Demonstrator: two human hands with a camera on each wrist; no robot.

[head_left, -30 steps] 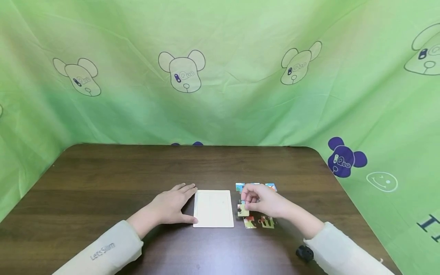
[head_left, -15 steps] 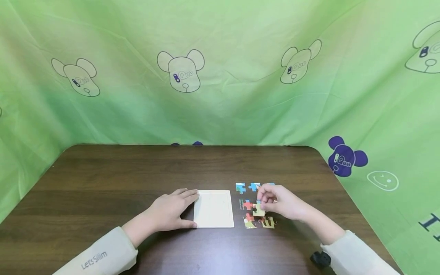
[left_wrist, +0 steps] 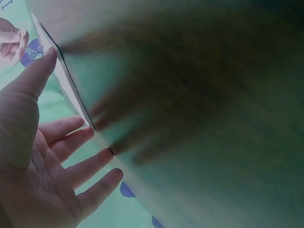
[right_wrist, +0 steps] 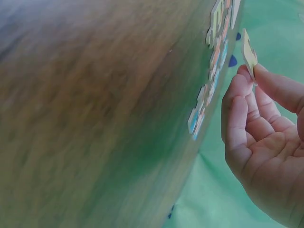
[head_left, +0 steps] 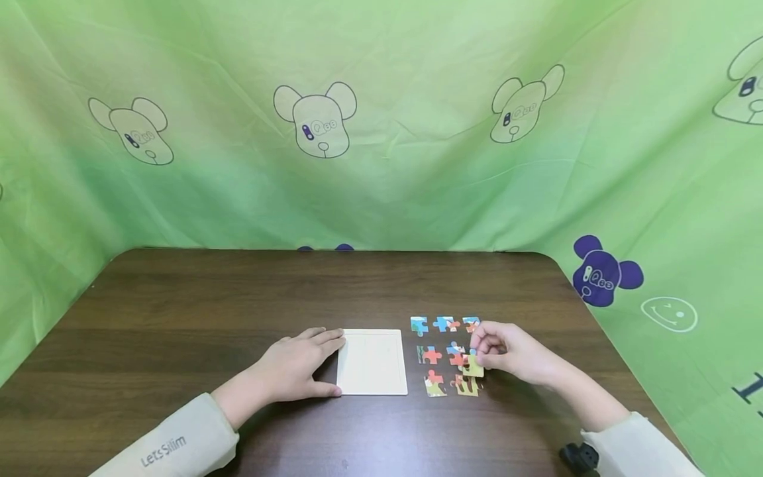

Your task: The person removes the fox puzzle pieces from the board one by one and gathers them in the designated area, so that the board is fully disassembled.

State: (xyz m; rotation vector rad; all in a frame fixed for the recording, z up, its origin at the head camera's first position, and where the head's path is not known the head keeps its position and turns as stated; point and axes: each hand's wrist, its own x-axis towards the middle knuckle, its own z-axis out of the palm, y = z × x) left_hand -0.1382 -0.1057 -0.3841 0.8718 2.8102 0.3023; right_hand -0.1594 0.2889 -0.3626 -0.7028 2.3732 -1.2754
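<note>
My left hand [head_left: 316, 361] lies flat and open on the brown table [head_left: 238, 298], its fingertips against the left edge of a white square puzzle tray [head_left: 372, 361]. In the left wrist view the left hand [left_wrist: 71, 142] shows spread, straight fingers beside the tray's edge [left_wrist: 71, 88]. My right hand [head_left: 479, 356] pinches a yellowish puzzle piece [head_left: 473, 368] between thumb and fingers, just above the right side of a group of loose pieces [head_left: 430, 355]. The right wrist view shows that piece [right_wrist: 249, 47] lifted off the table in my right hand [right_wrist: 251, 71].
Several colourful loose pieces lie in rows right of the tray, three along the far row [head_left: 444, 324] and two in the near row [head_left: 435, 383]. Green printed cloth [head_left: 381, 132] walls the table's back and sides. A small black object [head_left: 581, 457] sits by my right sleeve.
My right hand has carried the yellowish piece rightward, from the left column of the loose pieces to the right column. The left hand and the tray stay put.
</note>
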